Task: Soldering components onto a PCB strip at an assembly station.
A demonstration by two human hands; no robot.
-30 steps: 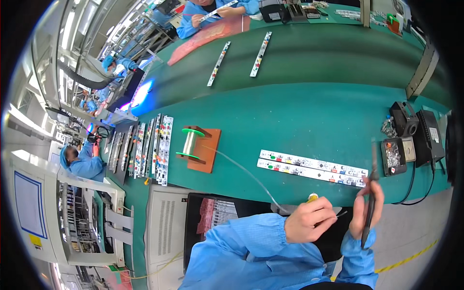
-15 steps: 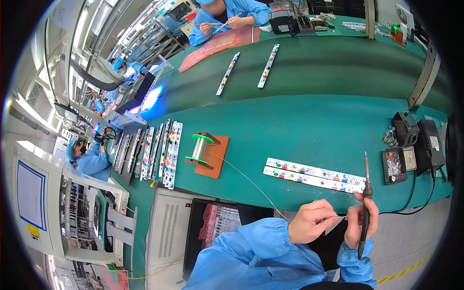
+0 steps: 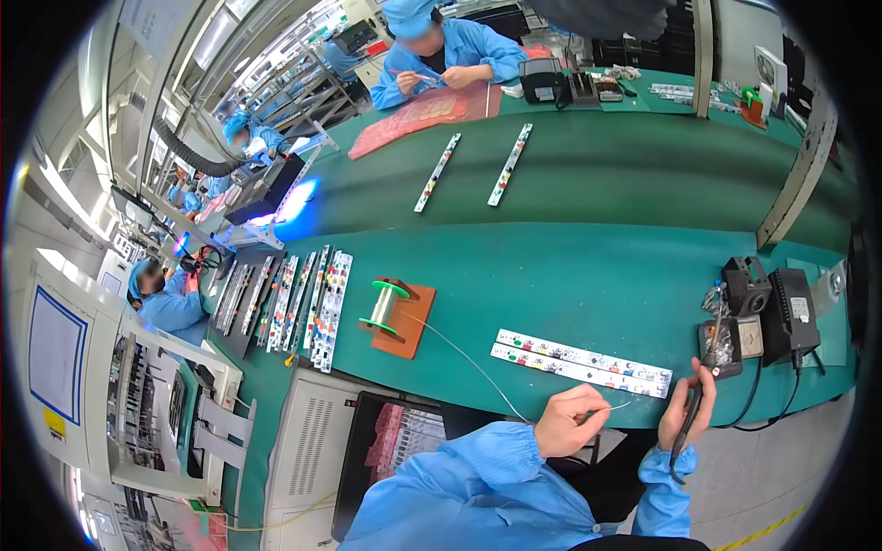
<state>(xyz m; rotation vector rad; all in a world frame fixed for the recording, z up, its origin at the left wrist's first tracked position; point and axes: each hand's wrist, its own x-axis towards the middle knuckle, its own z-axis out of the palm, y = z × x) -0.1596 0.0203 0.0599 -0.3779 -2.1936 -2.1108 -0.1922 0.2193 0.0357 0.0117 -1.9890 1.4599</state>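
- Head view: your left hand (image 3: 571, 420) is pinched shut on the thin silvery solder wire (image 3: 464, 363), its free tip poking out to the right of your fingers.
- That wire trails up and left across the green bench mat (image 3: 570, 275) to the green-flanged solder spool on its brown wooden stand (image 3: 397, 315).
- Your right hand (image 3: 689, 404) is wrapped closed around the dark pencil-shaped soldering iron (image 3: 700, 386), held near upright with the cord end hanging down; I can't make out the tip.
- The pair of long white circuit strips dotted with coloured parts (image 3: 583, 362) lies just beyond both hands, long axis running left to right, dipping slightly to the right.
- Both hands hover off the near edge, apart from the strips; the right end sits between them, a touch nearer your right hand.
- The black soldering station box (image 3: 787, 317) stands well to the right.
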